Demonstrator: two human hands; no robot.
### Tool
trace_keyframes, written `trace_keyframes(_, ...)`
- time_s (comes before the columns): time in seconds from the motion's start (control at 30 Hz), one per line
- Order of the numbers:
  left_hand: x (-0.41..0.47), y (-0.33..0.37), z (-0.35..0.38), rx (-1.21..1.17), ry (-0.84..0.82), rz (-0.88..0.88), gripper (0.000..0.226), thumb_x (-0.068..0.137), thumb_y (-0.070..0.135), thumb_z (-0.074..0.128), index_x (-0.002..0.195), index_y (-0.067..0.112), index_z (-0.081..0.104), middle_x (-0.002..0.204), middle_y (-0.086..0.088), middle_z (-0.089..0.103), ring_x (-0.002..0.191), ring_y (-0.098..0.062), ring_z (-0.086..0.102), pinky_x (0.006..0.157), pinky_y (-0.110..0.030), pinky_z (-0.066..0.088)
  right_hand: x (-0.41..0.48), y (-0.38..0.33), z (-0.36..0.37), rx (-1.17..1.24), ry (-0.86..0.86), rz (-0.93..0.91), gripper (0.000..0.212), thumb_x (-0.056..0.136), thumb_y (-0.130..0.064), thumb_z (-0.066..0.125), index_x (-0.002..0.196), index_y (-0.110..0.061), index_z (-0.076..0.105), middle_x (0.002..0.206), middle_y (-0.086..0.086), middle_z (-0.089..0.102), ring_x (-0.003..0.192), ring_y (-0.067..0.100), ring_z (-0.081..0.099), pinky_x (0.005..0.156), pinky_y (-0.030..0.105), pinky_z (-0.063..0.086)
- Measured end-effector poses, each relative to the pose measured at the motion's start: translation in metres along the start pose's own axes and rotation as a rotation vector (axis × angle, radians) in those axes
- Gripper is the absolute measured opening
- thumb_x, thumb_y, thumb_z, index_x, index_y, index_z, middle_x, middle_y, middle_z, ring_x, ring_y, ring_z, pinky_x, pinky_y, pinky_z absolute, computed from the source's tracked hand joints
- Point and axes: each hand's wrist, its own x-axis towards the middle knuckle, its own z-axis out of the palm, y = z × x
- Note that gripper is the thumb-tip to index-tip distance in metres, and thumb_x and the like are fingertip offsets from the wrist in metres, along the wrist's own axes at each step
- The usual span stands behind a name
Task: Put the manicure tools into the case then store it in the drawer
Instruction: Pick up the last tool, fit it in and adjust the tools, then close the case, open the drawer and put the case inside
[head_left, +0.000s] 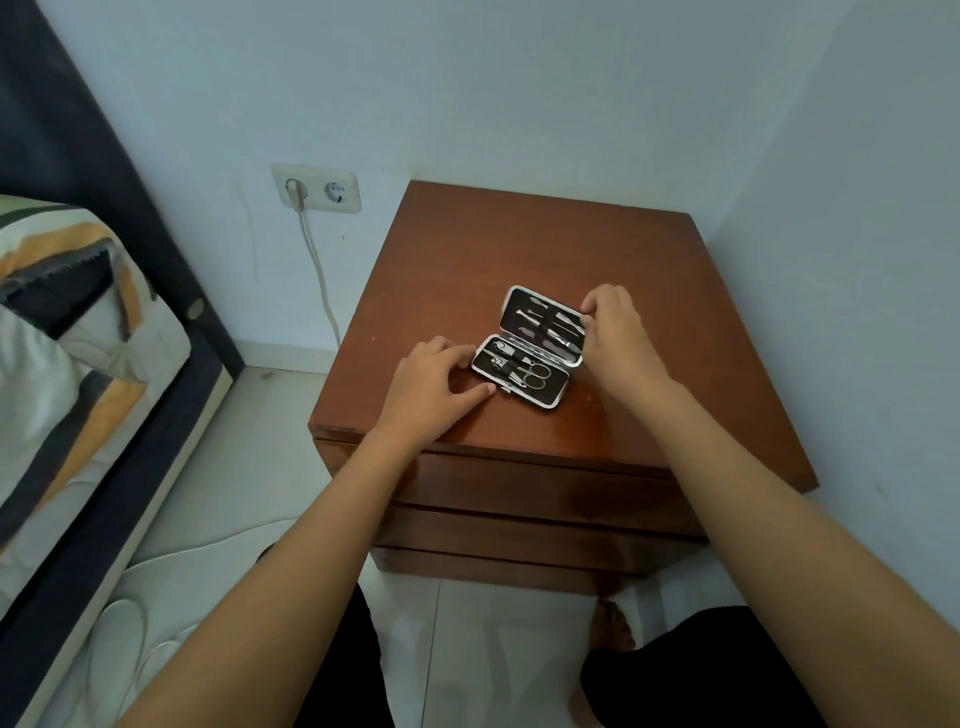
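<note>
A small black manicure case (555, 389) with a silver rim lies open flat on top of the brown wooden nightstand (467, 260). Its near half holds scissors (535, 375) and a nail clipper (503, 358); its far half holds several slim metal tools (545, 325). My left hand (436, 374) rests on the nightstand top with its fingertips against the case's near left edge. My right hand (613, 322) pinches the right edge of the far half. The nightstand's drawers (519, 488) are closed.
A bed (78, 364) with a patterned cover and dark frame stands at the left. A wall socket (317, 188) with a white cable plugged in is behind the nightstand. White walls enclose the corner. My legs and a bare foot (615, 626) show on the tiled floor below.
</note>
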Motion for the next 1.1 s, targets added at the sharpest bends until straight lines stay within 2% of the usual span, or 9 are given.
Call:
trace_keyframes(0.13,0.0,0.011,0.016,-0.067,0.085,-0.042,0.034,0.082,0.032,0.067,0.112,0.017,0.065,0.086,0.006,0.051,0.087,-0.018,0.051,0.075,-0.033,0.042,-0.013,0.002,-0.002,0.015,0.042,-0.236,0.021,0.088,0.007,0.043,0.101,-0.004,0.056,0.106,0.013,0.05,0.097,0.022,0.052,0.083,0.02,0.038)
trace_keyframes(0.23,0.002,0.016,0.022,-0.094,0.133,-0.1,0.031,0.08,0.032,0.068,0.107,0.018,0.066,0.083,0.004,0.054,0.085,-0.019,0.051,0.074,-0.035,0.044,-0.024,0.01,0.002,0.034,0.013,-0.273,0.02,0.088,0.004,0.046,0.101,-0.005,0.059,0.103,0.012,0.05,0.098,0.025,0.052,0.087,0.025,0.043)
trace_keyframes(0.37,0.002,0.017,0.025,-0.102,0.16,-0.129,0.036,0.078,0.033,0.071,0.11,0.017,0.065,0.085,0.006,0.055,0.087,-0.019,0.052,0.079,-0.04,0.047,-0.036,0.019,0.012,-0.014,-0.111,-0.253,0.017,0.092,-0.012,0.049,0.104,-0.011,0.06,0.105,0.006,0.05,0.104,0.02,0.048,0.091,0.03,0.044)
trace_keyframes(0.47,0.003,0.016,0.026,-0.091,0.15,-0.129,0.045,0.078,0.038,0.07,0.117,0.016,0.063,0.087,0.006,0.054,0.088,-0.018,0.052,0.081,-0.042,0.048,-0.035,0.018,0.018,-0.004,-0.069,-0.218,0.02,0.092,-0.019,0.051,0.107,-0.013,0.063,0.104,0.004,0.053,0.101,0.018,0.046,0.084,0.025,0.038)
trace_keyframes(0.6,0.004,0.018,0.026,-0.131,0.163,-0.164,0.047,0.083,0.047,0.061,0.118,0.016,0.065,0.085,0.005,0.056,0.087,-0.018,0.054,0.082,-0.043,0.049,-0.033,0.015,0.027,0.075,0.044,-0.11,0.019,0.088,-0.02,0.06,0.102,-0.013,0.07,0.099,0.004,0.058,0.094,0.019,0.048,0.078,0.023,0.035)
trace_keyframes(0.8,0.005,0.023,0.025,-0.134,0.16,-0.22,0.044,0.085,0.042,0.063,0.118,0.013,0.066,0.087,0.002,0.056,0.089,-0.022,0.057,0.083,-0.045,0.049,-0.037,0.014,0.033,0.123,0.086,-0.06,0.019,0.086,-0.019,0.063,0.101,-0.012,0.071,0.1,0.004,0.061,0.096,0.019,0.049,0.08,0.023,0.037)
trace_keyframes(0.93,-0.002,0.028,0.014,-0.074,0.093,-0.176,0.041,0.089,0.037,0.057,0.121,0.012,0.062,0.098,-0.003,0.059,0.098,-0.021,0.055,0.085,-0.038,0.049,-0.049,0.02,0.025,0.177,0.054,-0.03,0.024,0.087,-0.019,0.062,0.109,-0.011,0.067,0.11,0.004,0.058,0.103,0.018,0.053,0.09,0.031,0.047)
trace_keyframes(1.0,-0.016,0.023,-0.002,-0.102,0.157,-0.168,0.038,0.092,0.033,0.055,0.123,0.012,0.061,0.11,-0.002,0.057,0.106,-0.014,0.051,0.087,-0.026,0.042,-0.068,0.035,0.012,0.214,0.134,0.031,0.026,0.087,-0.018,0.061,0.113,-0.012,0.065,0.119,0.005,0.057,0.111,0.017,0.053,0.095,0.027,0.044)
trace_keyframes(1.1,-0.05,0.006,-0.032,-0.174,0.45,-0.249,0.036,0.094,0.028,0.051,0.123,0.009,0.06,0.122,-0.005,0.054,0.117,-0.017,0.047,0.093,-0.022,0.032,-0.108,0.076,-0.015,0.21,0.425,0.129,0.026,0.087,-0.011,0.06,0.112,-0.007,0.065,0.118,0.013,0.059,0.112,0.025,0.055,0.093,0.014,0.033)
